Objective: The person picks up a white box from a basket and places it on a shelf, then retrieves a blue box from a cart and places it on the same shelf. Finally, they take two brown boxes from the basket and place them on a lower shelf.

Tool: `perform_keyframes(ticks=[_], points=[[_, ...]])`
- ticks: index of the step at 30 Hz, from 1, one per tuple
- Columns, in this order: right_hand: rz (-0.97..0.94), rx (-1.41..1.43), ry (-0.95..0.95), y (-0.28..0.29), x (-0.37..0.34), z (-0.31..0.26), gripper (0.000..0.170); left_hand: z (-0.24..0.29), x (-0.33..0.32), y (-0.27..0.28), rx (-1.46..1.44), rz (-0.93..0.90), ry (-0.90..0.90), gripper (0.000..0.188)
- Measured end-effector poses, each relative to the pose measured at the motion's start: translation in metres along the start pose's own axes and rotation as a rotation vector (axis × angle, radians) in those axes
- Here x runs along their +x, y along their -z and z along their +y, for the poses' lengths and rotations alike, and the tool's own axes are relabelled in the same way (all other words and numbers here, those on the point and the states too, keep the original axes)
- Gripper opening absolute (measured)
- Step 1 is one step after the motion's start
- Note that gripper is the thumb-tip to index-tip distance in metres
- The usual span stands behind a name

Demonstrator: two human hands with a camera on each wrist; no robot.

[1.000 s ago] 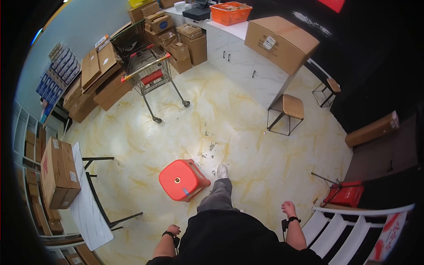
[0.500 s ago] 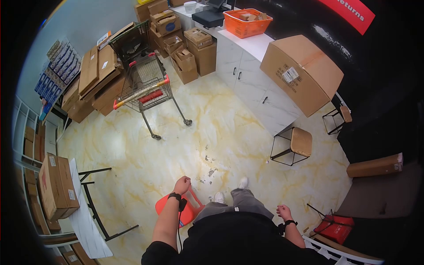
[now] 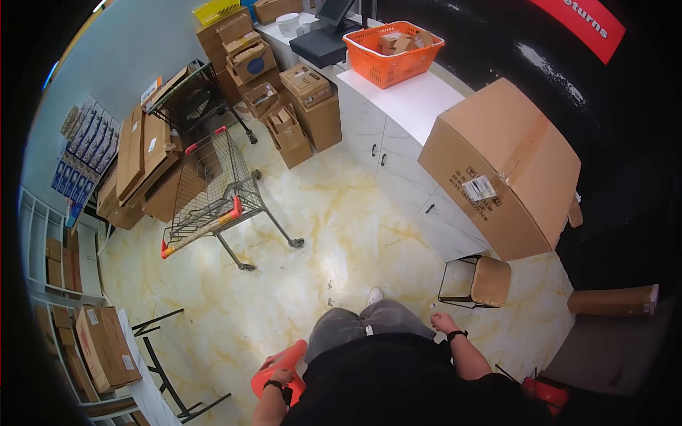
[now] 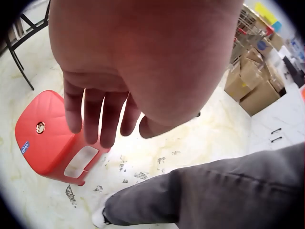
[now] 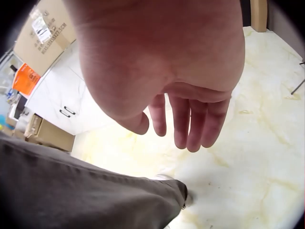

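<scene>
In the head view, our left hand point(image 3: 283, 377) overlaps the red stool point(image 3: 291, 355), which stands on the floor point(image 3: 376, 227) at our left side. Our right hand point(image 3: 444, 323) hangs out on the other side, towards the wooden-seated stool point(image 3: 491, 282). One white shoe point(image 3: 374, 293) shows ahead of our grey trousers point(image 3: 362, 330). Further off are the shopping cart point(image 3: 227, 188) to the left and the large carton point(image 3: 511, 163) at the end of the counter point(image 3: 426, 106).

In the left wrist view, the fingers point(image 4: 108, 124) of our left hand hang nearly straight, slightly spread, holding nothing. They cross the red stool's edge to the eye, yet it looks lower and apart. We judge the step in hand to be footwork, so we do well to keep this hand loose and our shins off the stool's legs.

In the right wrist view, our right hand droops with a slight bend, thumb apart, gripping nothing, above bare floor; we should let it swing easily and place each shoe flat
</scene>
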State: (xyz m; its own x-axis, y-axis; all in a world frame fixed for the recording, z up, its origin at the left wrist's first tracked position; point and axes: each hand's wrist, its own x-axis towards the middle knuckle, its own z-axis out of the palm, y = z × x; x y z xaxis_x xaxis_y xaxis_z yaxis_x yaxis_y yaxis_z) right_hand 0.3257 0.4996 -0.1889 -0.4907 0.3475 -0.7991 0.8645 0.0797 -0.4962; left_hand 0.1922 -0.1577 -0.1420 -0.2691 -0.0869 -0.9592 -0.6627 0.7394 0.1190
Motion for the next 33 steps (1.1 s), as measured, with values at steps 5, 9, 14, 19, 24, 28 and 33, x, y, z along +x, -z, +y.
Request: perform_keyframes(ticks=[5,9,14,19,24,28,33], points=[[0.046,-0.106,0.249,0.065,0.092,-0.153,0.029,0.074,-0.021,0.005,-0.224,0.172,-0.054,0.03],[0.063,-0.025,0.371,0.081,0.155,-0.268,0.03,0.154,0.018,0.028,-0.157,0.242,-0.271,0.032],[-0.013,-0.103,0.392,0.073,0.205,-0.368,0.031,0.313,0.065,0.086,-0.22,0.185,-0.538,0.032],[-0.036,-0.171,0.214,0.063,0.226,-0.444,0.035,0.465,0.099,0.166,-0.208,0.247,-0.697,0.029],[-0.04,-0.172,0.237,0.068,0.257,-0.507,0.039,0.581,0.074,0.239,-0.143,0.292,-0.814,0.026],[-0.081,-0.221,0.236,0.071,0.29,-0.564,0.041,0.619,0.084,0.27,-0.294,0.299,-0.845,0.025],[-0.119,-0.399,0.353,0.062,0.345,-0.645,0.04,0.608,0.107,0.276,-0.306,0.348,-0.702,0.024]])
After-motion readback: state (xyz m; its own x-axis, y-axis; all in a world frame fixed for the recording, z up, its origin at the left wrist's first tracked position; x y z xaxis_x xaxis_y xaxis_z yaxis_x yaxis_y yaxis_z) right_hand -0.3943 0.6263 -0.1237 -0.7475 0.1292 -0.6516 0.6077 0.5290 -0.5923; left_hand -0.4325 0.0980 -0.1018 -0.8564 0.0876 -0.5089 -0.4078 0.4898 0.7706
